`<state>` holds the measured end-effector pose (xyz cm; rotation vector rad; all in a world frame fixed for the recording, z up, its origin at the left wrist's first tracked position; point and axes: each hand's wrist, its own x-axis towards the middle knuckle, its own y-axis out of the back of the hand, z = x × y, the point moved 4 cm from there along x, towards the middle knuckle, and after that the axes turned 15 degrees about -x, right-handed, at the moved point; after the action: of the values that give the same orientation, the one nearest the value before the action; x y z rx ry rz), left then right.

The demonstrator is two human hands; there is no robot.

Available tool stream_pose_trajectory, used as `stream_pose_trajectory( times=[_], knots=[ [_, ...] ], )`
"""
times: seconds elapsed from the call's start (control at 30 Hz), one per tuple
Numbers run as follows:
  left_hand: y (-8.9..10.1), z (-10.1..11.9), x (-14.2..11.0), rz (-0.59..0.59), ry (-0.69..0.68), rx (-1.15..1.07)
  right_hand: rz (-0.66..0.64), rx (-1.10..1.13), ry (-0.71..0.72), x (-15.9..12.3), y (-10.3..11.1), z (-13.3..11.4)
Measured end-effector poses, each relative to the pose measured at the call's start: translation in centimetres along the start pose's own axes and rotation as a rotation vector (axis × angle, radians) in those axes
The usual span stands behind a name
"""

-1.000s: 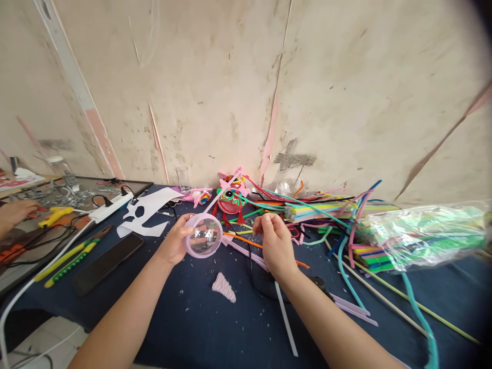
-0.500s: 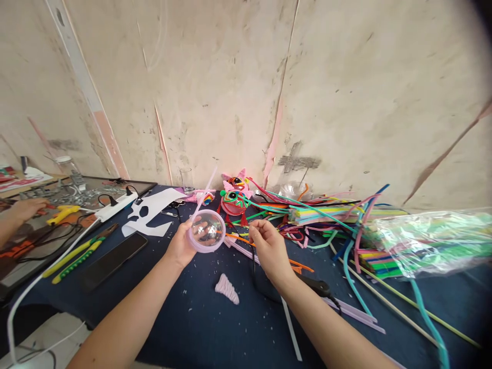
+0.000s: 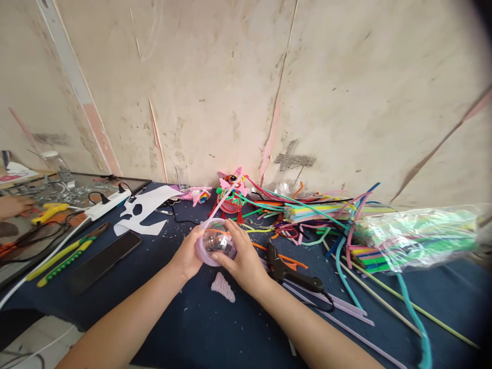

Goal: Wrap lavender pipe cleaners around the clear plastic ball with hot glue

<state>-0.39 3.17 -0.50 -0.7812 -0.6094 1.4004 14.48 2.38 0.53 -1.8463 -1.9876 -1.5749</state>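
A clear plastic half-ball with a lilac rim (image 3: 213, 241) is held between both my hands above the dark blue table (image 3: 184, 323). My left hand (image 3: 188, 254) grips its left side with fingers curled round the rim. My right hand (image 3: 240, 259) closes on its right side, fingers wrapped over the dome. A thin lilac strip runs from the rim up and away toward a pink and red craft figure (image 3: 230, 193). Just below my hands lies a lilac spiral cone (image 3: 223, 286).
A black glue gun (image 3: 290, 271) lies right of my hands. Coloured pipe cleaners and a bag of strips (image 3: 418, 236) crowd the right. A phone (image 3: 100, 262), yellow-green pliers (image 3: 63, 259), white cut-out (image 3: 144, 207) and power strip (image 3: 105, 205) lie left. Another person's hand (image 3: 11, 205) shows far left.
My right hand let go of a thin strand and moved left onto the half-ball, which has come down a little. The glue gun now shows, uncovered.
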Motion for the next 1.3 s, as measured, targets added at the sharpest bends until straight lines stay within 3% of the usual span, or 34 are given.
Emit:
stream_pose_trajectory(
  times=[0.13, 0.37, 0.47, 0.63, 0.8, 0.97, 1.17, 1.3],
  knots=[
    [0.2, -0.2, 0.2, -0.033, -0.003, 0.009, -0.025, 0.118, -0.042, 0.2, 0.1, 0.5],
    [-0.1, -0.2, -0.3, 0.027, 0.051, -0.048, 0.014, 0.282, -0.12, 0.7, 0.1, 1.0],
    [-0.4, 0.1, -0.5, 0.068, 0.016, -0.073, 0.044, 0.337, -0.218, 0.9, 0.5, 1.9],
    [0.5, 1.5, -0.3, 0.235, -0.088, -0.166, 0.097, 0.262, -0.402, 2.9, 3.4, 5.9],
    [1.2, 2.0, 0.2, 0.259, -0.11, -0.197, 0.038, 0.035, -0.431, 8.1, 5.5, 10.9],
    [1.7, 2.1, 0.4, 0.264, -0.074, -0.217, -0.004, -0.055, -0.418, 12.1, 3.9, 13.7],
    [2.1, 2.1, 0.5, 0.29, -0.033, -0.251, -0.195, 0.015, -0.544, 12.8, 1.6, 17.4],
    [2.3, 1.5, 0.6, 0.28, 0.009, -0.238, -0.213, 0.148, -0.627, 13.4, -0.5, 19.1]
  ],
)
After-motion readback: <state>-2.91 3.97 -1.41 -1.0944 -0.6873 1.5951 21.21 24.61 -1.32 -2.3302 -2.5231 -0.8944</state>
